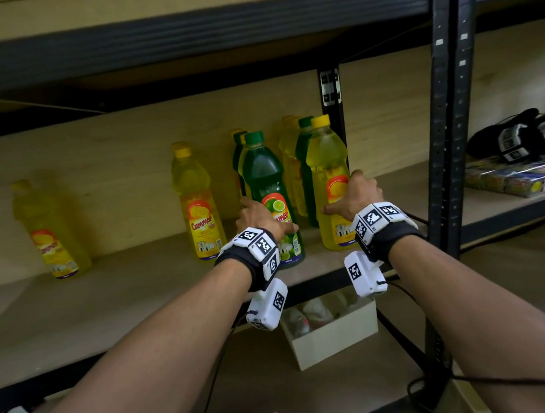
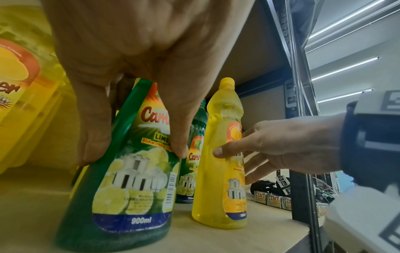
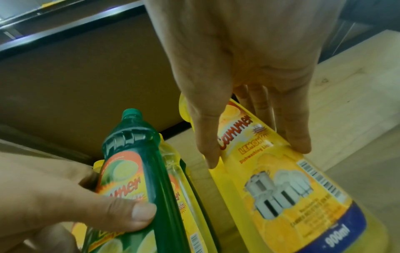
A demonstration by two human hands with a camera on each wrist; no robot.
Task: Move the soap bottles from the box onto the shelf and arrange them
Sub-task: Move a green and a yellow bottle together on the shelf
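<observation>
A green lime soap bottle (image 1: 267,180) stands on the wooden shelf (image 1: 109,300). My left hand (image 1: 268,216) grips it at the label, thumb on the right side and fingers on the left. In the left wrist view the green bottle (image 2: 134,179) looks tilted. To its right stands a yellow lemon soap bottle (image 1: 326,163). My right hand (image 1: 342,194) holds it around the middle, and the right wrist view shows this yellow bottle (image 3: 292,196) between thumb and fingers. Several more green and yellow bottles (image 1: 296,158) are packed behind these two.
Two other yellow bottles (image 1: 197,199) (image 1: 48,230) stand apart further left on the shelf. A black upright post (image 1: 447,127) bounds the bay on the right. Beyond it lie packs (image 1: 516,177) and black gear. A small cardboard box (image 1: 333,332) sits on the level below.
</observation>
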